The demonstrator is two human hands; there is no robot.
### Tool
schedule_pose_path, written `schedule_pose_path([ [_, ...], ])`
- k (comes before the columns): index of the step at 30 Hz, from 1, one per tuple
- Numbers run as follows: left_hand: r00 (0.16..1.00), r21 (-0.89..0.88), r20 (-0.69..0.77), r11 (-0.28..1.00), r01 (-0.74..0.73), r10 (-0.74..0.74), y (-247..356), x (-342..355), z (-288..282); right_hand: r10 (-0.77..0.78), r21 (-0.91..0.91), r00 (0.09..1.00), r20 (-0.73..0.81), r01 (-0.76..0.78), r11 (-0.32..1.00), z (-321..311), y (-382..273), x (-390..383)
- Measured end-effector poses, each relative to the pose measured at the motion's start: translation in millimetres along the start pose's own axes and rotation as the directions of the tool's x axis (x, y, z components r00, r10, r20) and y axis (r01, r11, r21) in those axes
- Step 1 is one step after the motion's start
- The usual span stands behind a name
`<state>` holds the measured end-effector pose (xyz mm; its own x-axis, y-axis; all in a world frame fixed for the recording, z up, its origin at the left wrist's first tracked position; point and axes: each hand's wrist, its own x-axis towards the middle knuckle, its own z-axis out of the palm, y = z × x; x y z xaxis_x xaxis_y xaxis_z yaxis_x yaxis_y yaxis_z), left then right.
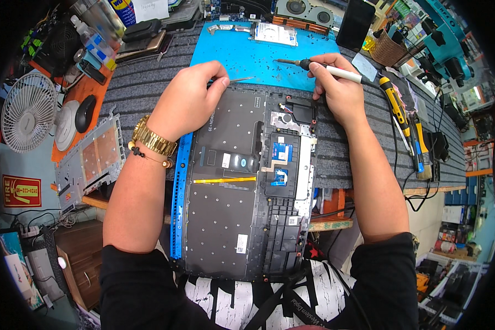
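Note:
A laptop's keyboard and palm-rest shell (220, 214) lies underside up, its far end on the bench and its near end toward my lap. It has a dark keyboard back plate, a blue hinge-side edge and a touchpad section with blue boards. My left hand (192, 93) is closed at the shell's far left corner, pinching thin metal tweezers (241, 80) that point right. My right hand (340, 91) grips a soldering iron (344, 74) with a white and black handle. Its tip points left over the blue mat (220, 52), apart from the shell.
Small screws dot the mat, with a hard drive (275, 34) at its back. Behind lie a cooling fan assembly (305, 14) and a circuit board (234, 8). A yellow tool (395, 102) and a brush (423, 159) lie right. Left are a white fan (28, 113) and a metal panel (93, 159).

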<state>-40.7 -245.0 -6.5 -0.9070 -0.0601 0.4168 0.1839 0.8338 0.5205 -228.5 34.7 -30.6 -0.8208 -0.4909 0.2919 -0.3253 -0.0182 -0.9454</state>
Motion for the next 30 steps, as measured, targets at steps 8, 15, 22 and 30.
schedule_pose_path([
  [8,0.999,-0.022,-0.004,0.999,0.033,-0.033,13.7,-0.5,-12.7,-0.012,0.051,1.000,-0.019,0.013,0.999,-0.8,-1.1,1.0],
  [15,0.971,-0.145,0.218,0.980,0.136,-0.102,46.3,-11.9,-27.2,-0.005,0.047,1.000,-0.011,0.005,0.999,-5.3,-1.7,-2.0],
  [22,0.960,-0.121,0.276,0.988,0.092,-0.056,54.9,-20.6,-19.0,-0.036,0.038,0.999,-0.007,0.036,0.999,-5.5,-4.1,-1.1],
  [30,0.960,0.041,0.277,0.999,0.034,-0.044,61.7,-24.9,-16.4,-0.085,0.070,0.996,-0.040,0.088,0.994,-7.9,0.6,0.3],
])
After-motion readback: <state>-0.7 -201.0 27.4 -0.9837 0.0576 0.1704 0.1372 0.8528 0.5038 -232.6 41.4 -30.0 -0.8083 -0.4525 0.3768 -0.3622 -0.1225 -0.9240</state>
